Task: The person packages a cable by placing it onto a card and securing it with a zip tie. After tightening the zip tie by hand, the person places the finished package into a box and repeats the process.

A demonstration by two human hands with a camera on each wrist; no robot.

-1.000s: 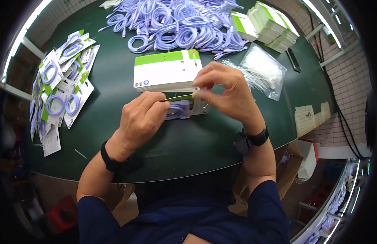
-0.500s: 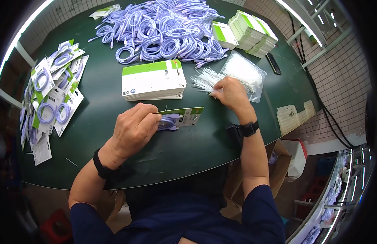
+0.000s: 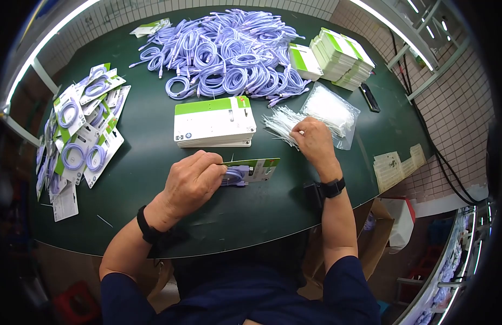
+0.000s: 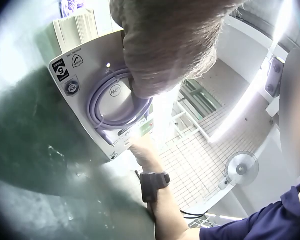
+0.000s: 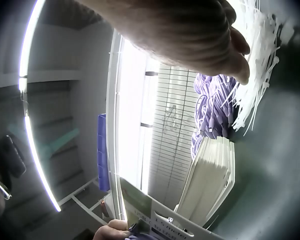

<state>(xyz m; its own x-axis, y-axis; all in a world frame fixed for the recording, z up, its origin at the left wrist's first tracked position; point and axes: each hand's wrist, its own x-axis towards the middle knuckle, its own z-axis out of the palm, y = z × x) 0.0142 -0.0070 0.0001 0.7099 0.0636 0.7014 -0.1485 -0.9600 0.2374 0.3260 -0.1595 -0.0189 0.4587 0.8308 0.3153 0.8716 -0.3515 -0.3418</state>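
Observation:
My left hand (image 3: 194, 176) pinches the edge of a white and green packaging card (image 3: 264, 169) above the front of the table. A coiled lilac USB cable (image 4: 93, 102) lies against this card, and in the left wrist view the hand covers part of it. My right hand (image 3: 316, 142) reaches to a loose heap of white cable ties (image 3: 279, 120), fingers bent and fingertips right at the heap. In the right wrist view the ties (image 5: 262, 65) show beyond the fingertips; I cannot tell whether one is pinched.
A stack of cards (image 3: 213, 129) lies ahead of the left hand. Behind it spreads a pile of lilac cables (image 3: 224, 59). Carded cables (image 3: 80, 130) heap at the left. More card stacks (image 3: 337, 57), a bag of ties (image 3: 329, 105) and a black knife-like tool (image 3: 369, 97) sit right.
My right hand has left the card and moved right to the cable ties, staying there over the last half second. The left hand still holds the card with the cable.

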